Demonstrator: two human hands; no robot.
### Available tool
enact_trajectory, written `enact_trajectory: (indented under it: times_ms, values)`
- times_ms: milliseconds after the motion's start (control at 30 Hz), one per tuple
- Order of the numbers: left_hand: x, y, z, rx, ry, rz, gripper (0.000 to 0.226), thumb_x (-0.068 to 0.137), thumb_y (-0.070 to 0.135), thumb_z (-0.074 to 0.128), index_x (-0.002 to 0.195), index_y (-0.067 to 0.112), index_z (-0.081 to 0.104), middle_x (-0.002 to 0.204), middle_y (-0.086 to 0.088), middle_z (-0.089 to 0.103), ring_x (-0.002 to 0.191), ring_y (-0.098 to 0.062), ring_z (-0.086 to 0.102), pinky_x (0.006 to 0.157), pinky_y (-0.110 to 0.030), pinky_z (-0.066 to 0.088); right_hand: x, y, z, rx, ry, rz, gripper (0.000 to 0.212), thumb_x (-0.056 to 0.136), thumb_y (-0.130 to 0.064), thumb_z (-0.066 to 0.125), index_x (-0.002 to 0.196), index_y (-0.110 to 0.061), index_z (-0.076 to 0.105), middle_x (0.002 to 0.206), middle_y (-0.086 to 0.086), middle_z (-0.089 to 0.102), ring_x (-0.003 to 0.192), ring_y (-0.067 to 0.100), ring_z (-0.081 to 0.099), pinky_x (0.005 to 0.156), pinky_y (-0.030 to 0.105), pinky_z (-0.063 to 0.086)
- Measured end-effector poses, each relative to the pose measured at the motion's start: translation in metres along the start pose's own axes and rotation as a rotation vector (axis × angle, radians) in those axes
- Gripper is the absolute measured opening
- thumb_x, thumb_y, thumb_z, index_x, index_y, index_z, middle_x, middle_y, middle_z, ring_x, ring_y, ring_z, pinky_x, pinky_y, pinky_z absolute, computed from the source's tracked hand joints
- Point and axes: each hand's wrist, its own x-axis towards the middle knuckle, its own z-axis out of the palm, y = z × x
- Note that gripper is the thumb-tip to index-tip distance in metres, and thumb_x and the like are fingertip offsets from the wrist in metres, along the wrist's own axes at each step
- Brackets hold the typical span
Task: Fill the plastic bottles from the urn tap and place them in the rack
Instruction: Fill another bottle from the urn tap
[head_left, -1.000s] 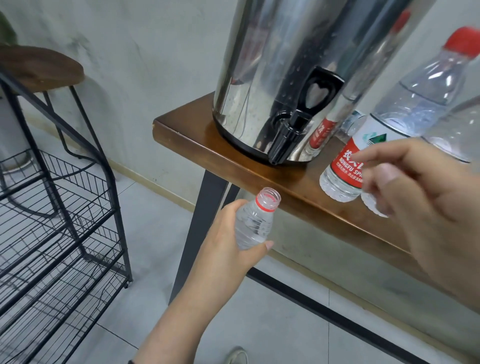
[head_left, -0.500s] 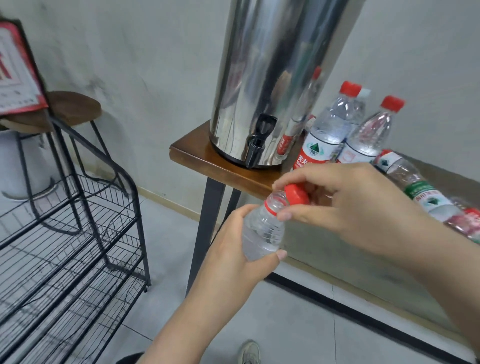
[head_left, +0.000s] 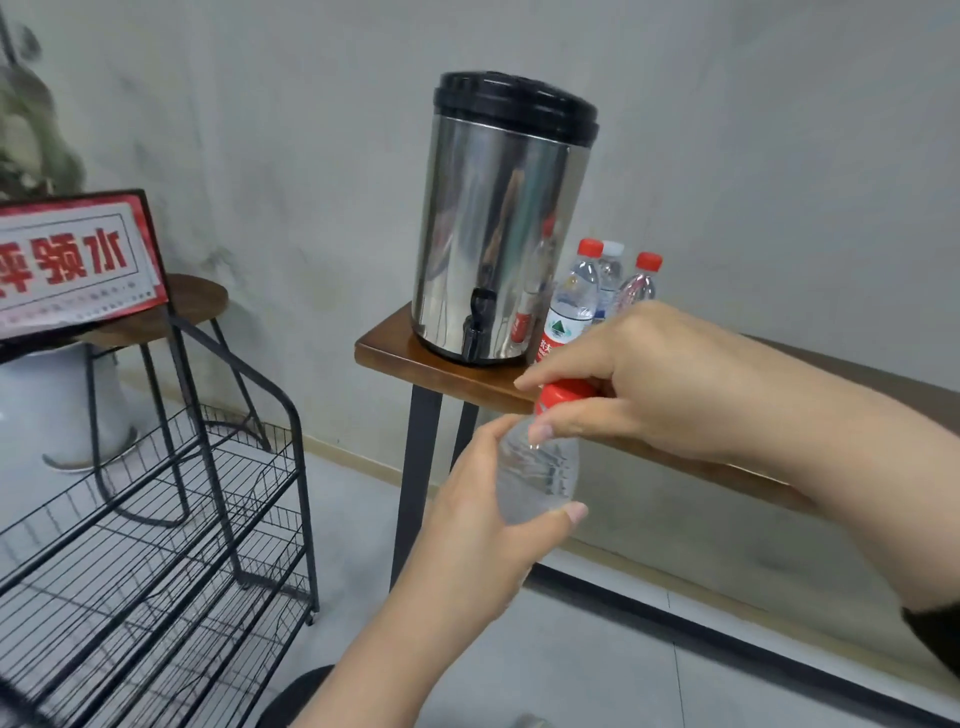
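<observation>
Wooden table (head_left: 447, 371); right hand (head_left: 660, 379) hides bottle (head_left: 540, 478) cap.

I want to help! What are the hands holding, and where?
Left hand grips the clear plastic bottle round its body; right hand pinches its red screw cap.

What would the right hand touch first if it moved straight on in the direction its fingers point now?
The right hand points leftward across the view. Past the red cap it pinches, the line looks free until the black wire rack, though depth is unclear.
</observation>
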Motion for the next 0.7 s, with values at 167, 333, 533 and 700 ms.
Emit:
enact_trajectory:
  times_ms: [167, 333, 533, 700]
  values:
    - [-0.015, 0.021, 0.005, -0.028, -0.026, -0.023, 0.059, 0.083, 0.041, 0.081, 0.123, 0.062, 0.042, 0.116, 0.027, 0.061, 0.097, 0.007, 0.060, 0.058, -0.005, 0.047, -0.033, 0.005, -0.012, 0.000, -0.076, -0.019, 0.053, 0.081, -0.077, 0.037, 0.124, -0.050, 0.052, 0.104, -0.026, 0.064, 0.091, -0.005, 0.057, 0.085, 0.031, 0.051]
    - [-0.023, 0.032, 0.018, -0.009, -0.074, -0.026, 0.067, 0.082, 0.044, 0.082, 0.127, 0.067, 0.037, 0.119, 0.036, 0.054, 0.080, 0.023, 0.054, 0.061, 0.002, 0.043, -0.048, 0.015, -0.004, -0.046, 0.081, 0.001, 0.053, 0.077, -0.083, 0.037, 0.078, -0.033, 0.054, 0.069, -0.010, 0.058, 0.068, 0.006, 0.054, 0.065, 0.036, 0.048]
    - [-0.021, 0.038, 0.034, 0.006, -0.142, -0.057, 0.062, 0.080, 0.043, 0.082, 0.122, 0.066, 0.043, 0.116, 0.038, 0.059, 0.109, 0.018, 0.054, 0.094, -0.019, 0.047, -0.074, 0.036, -0.004, 0.176, 0.032, -0.002, 0.027, 0.091, -0.060, 0.054, 0.110, -0.042, 0.060, 0.099, -0.020, 0.064, 0.093, 0.002, 0.058, 0.083, 0.027, 0.047]
    - [-0.014, 0.045, 0.049, 0.108, -0.173, -0.029, 0.060, 0.081, 0.049, 0.080, 0.114, 0.072, 0.034, 0.112, 0.046, 0.052, 0.105, 0.036, 0.039, 0.079, -0.003, 0.035, -0.078, 0.053, 0.001, 0.293, 0.132, 0.073, 0.032, 0.077, -0.061, 0.070, 0.089, -0.031, 0.066, 0.071, 0.000, 0.054, 0.060, 0.008, 0.042, 0.057, 0.026, 0.036]
